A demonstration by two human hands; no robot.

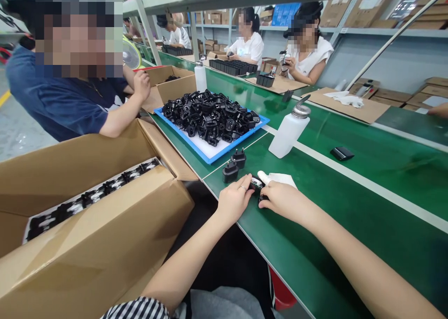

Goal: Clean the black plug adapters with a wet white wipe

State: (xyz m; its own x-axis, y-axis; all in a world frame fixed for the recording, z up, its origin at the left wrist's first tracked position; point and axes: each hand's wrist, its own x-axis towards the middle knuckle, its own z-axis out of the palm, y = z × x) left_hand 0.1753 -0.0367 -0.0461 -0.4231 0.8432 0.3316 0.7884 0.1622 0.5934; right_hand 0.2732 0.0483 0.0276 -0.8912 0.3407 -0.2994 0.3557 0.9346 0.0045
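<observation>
Cardboard box point(87, 244) sits closest, left of the green surface point(350, 225); just right of it my left hand point(235, 201) and right hand point(284, 200) meet, fingers clamped together on one small black adapter point(256, 185) at the surface's near edge. My judgement: that shared pinch could slip and drop it off the edge, or knock the two loose adapters point(234, 166) just behind.

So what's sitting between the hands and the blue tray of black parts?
In the head view, two black plug adapters stand on the green belt between the hands and the blue tray.
</observation>
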